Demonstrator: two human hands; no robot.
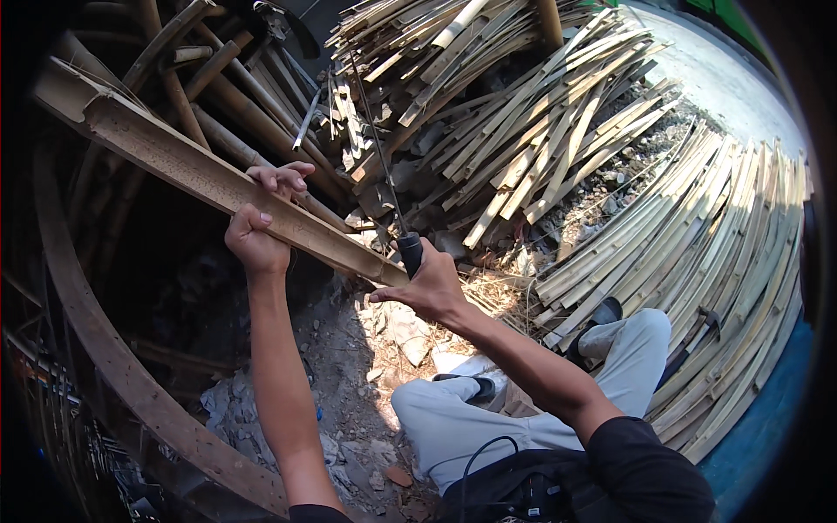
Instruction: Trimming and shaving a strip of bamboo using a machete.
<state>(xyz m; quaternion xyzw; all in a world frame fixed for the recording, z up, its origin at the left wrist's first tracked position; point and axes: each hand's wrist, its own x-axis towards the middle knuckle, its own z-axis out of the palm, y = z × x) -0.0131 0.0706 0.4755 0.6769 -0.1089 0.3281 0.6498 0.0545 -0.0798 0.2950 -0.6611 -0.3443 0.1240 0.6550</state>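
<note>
A long split bamboo piece (174, 148), hollow side showing, slants from the upper left down to the middle. My left hand (261, 240) is wrapped round it partway along, with the thumb on the near edge and fingers over the far one. In my right hand (436, 283) is the black handle of a long-bladed knife (410, 251). Its thin dark blade points up and away, seen almost edge-on. My right thumb sticks out to the left, below the bamboo's near end. That end lies right by the knife handle; whether they touch I cannot tell.
Bamboo strips (680, 253) lie in a wide layer at the right, and a strip pile (540, 131) stands behind. Bamboo poles (235, 113) lean at the upper left. A curved rusty band (113, 349) arcs along the left. My legs (523, 427) are folded on stony ground.
</note>
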